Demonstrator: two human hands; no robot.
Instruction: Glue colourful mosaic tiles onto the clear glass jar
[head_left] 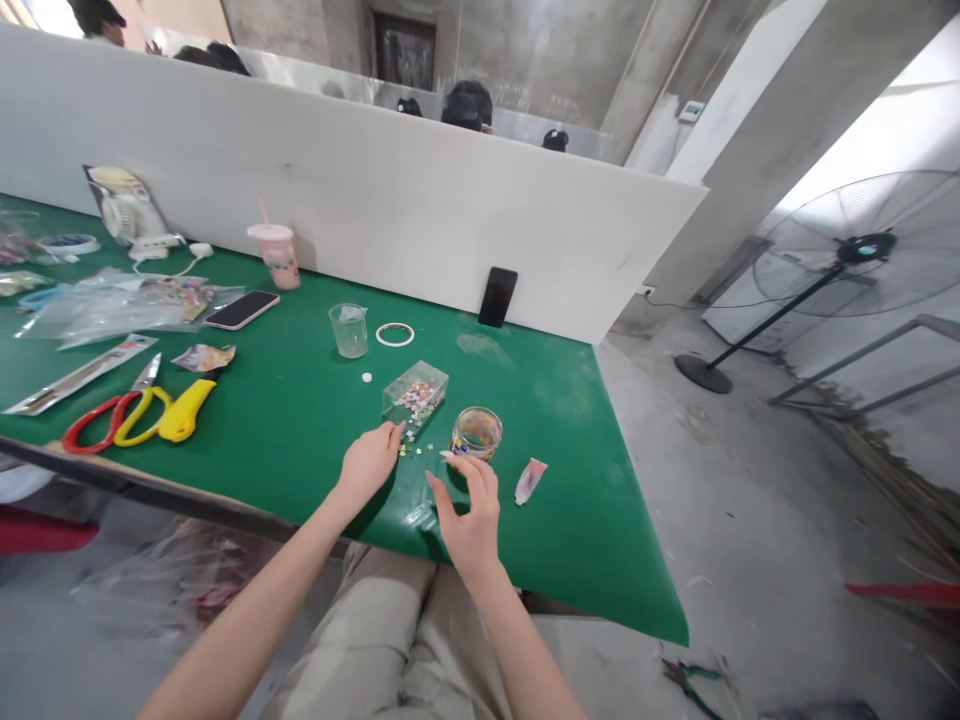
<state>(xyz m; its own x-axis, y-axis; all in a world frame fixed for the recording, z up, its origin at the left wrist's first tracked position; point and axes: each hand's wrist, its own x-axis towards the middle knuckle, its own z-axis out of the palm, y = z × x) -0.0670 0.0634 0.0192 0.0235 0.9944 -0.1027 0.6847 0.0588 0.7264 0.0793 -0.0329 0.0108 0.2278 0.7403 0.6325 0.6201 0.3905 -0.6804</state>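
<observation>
My left hand (369, 462) rests on the green table (300, 420), fingers curled, its tips beside a few tiny coloured beads (411, 450) lying loose in front of a clear plastic box (415, 393) of small pieces. My right hand (469, 505) hovers close to a small round clear dish (476, 432) holding coloured bits; thumb and forefinger are pinched together, and what they hold is too small to make out. A small pink tube (530, 481) lies just right of that hand.
A clear measuring cup (349, 331), a white ring (395, 335), a pink drink cup (275, 254), two phones (241, 310) (498, 296), scissors (112, 415), a yellow cutter (186, 410) and plastic bags (112, 305) lie further off. A white partition (375, 200) backs the table. A floor fan (847, 250) stands right.
</observation>
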